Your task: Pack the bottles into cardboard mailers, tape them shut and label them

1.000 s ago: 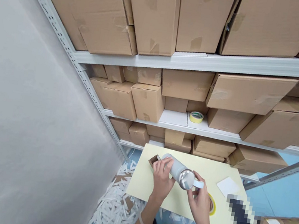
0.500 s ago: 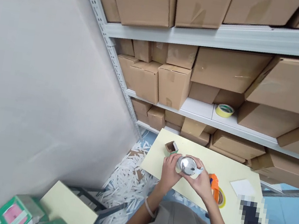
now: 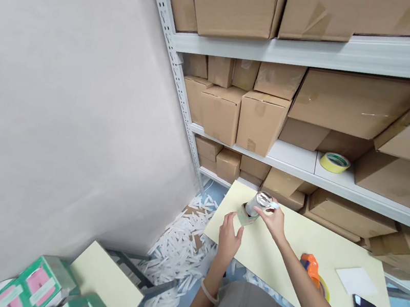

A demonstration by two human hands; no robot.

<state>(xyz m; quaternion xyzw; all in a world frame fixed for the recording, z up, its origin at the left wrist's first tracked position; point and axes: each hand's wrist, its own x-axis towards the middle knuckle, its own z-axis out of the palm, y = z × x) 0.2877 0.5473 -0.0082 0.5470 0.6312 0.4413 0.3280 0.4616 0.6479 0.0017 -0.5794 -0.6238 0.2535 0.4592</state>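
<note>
The metal shelving rack (image 3: 314, 54) takes up the biggest share of my view, its tiers loaded with cardboard boxes (image 3: 258, 123); those look taped, so I can't tell what is in them. In front of it is the pale yellow counter (image 3: 316, 238). Low on my left I see green-and-pink packages (image 3: 38, 283) beside a cream panel.

At the counter's left end stands a small open-topped carton (image 3: 248, 219) with a greenish side, and the pale grey flask (image 3: 257, 204) has its lower end inside the mouth. How deep it goes, or whether anything else lies in the carton, I can't see. The relation I'd watch is flask axis to carton mouth: the flask is close to upright but leans, silver lid up and toward the right, so I judge the two not quite in line.

Of the hands, the right (image 3: 274, 221) is on the flask, pinching it near the lid from the right, thumb on the near side. The left (image 3: 230, 235) is spread, holding nothing, just beside the carton's near left corner; contact there I can't confirm. From it, the flask lies ahead and to the right. Smallest of all, a light strap (image 3: 273, 204) sticks out from the lid by the right fingers.
</note>
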